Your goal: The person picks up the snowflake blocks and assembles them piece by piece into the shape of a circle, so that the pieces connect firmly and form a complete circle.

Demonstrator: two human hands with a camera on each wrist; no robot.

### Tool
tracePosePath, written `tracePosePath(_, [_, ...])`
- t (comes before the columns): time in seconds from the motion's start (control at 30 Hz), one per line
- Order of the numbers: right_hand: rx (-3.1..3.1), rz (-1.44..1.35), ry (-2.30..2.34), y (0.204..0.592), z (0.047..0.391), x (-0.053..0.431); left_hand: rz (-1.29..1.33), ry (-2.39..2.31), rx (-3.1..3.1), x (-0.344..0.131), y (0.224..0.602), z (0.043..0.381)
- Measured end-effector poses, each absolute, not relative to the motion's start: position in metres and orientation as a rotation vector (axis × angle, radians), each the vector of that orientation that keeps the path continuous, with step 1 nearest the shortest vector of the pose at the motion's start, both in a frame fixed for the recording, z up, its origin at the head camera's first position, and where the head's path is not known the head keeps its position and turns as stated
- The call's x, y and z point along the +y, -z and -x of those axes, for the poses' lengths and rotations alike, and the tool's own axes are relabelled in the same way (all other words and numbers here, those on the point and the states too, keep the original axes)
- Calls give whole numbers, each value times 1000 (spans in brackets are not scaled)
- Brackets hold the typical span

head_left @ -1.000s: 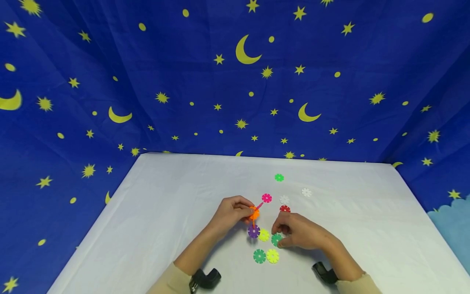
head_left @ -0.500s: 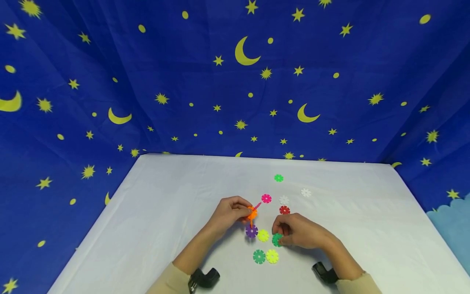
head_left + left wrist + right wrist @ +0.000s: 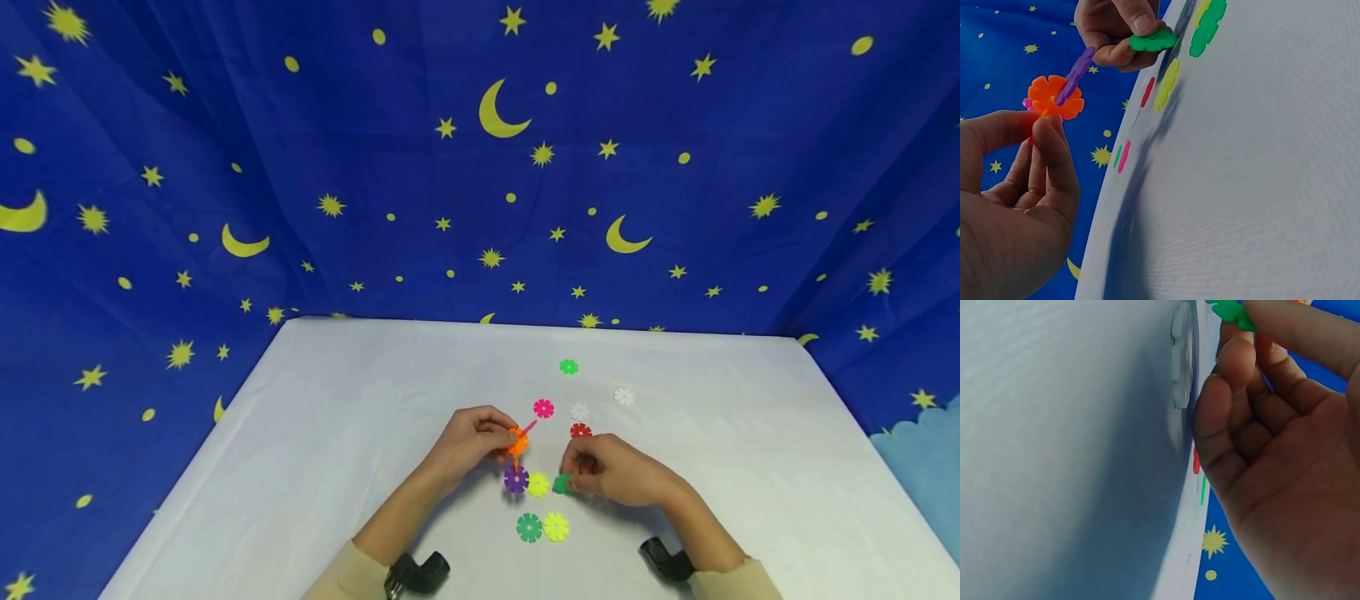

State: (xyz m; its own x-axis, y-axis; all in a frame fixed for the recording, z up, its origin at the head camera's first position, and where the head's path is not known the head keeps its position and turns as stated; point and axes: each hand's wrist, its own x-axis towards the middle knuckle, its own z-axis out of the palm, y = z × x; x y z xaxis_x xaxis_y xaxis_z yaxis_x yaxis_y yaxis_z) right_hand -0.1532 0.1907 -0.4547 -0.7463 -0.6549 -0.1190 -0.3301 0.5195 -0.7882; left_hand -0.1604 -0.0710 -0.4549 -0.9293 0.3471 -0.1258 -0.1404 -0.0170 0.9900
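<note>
My left hand [image 3: 476, 442] pinches an orange notched disc [image 3: 1046, 92] between thumb and fingers. A purple notched disc [image 3: 516, 480] is slotted onto it on the near side, and a pink one [image 3: 529, 427] juts from its far side. To the right, my right hand [image 3: 618, 472] holds a green notched disc [image 3: 1152, 42] between thumb and fingers, raised off the table. In the left wrist view the green disc is nearly edge-on, apart from the joined pieces.
On the white-covered table [image 3: 337, 400] lie loose discs: teal [image 3: 529, 527], yellow [image 3: 556, 527], another yellow [image 3: 537, 484], red [image 3: 581, 431], pink [image 3: 543, 408], white ones [image 3: 624, 396] and bright green [image 3: 569, 367]. A blue star-patterned curtain [image 3: 420, 167] stands behind.
My right hand has closed its thumb on the green disc, lifted it from the table and tilted it. My left hand stays nearly in place with the joined discs.
</note>
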Motion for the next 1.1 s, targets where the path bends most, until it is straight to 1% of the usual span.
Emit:
tracePosePath(0.3, [2422,737,1260,451,156,188,-241,-2035,1888,-69,451,160])
tracePosePath(0.8, [2462,654,1340,448,155,186,-233,-2025,1896,-68,451,158])
tracePosePath(1.1, [2407,533,1516,447,155,187,-256,-2013,1892,-67,455,158])
